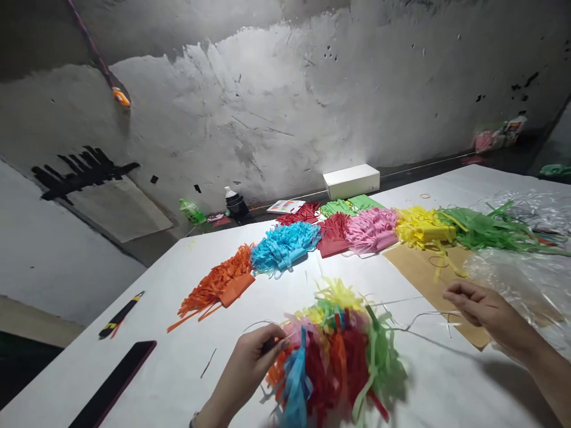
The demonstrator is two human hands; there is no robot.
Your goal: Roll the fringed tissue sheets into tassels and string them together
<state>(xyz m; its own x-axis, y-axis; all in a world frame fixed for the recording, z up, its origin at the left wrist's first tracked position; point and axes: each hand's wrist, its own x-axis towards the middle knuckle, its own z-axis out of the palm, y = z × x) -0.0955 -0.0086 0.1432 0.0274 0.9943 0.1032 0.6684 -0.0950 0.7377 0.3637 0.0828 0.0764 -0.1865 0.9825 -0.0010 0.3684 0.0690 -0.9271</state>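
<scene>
A multicoloured garland of fringed paper tassels [339, 351] in yellow, green, red, orange, pink and blue hangs bunched low in the middle, a little blurred. At its left end, my left hand [254, 365] is closed, thumb and forefinger pinching a thin string whose loose end curves out behind the fingers. My right hand [479, 312], to the right above a brown paper sheet, is pinched closed on the far part of the pale string [404, 300], which stretches from the tassels. A second loose strand [414, 321] curls below it.
Fringed paper bundles lie behind in orange [223, 282], blue [285, 244], red [334, 233], pink [372, 229], yellow [423, 226] and green [486, 226]. Clear plastic [513, 279] spreads at right. A utility knife [120, 315] and black phone-like slab [113, 386] lie left; a white box [352, 181] stands behind.
</scene>
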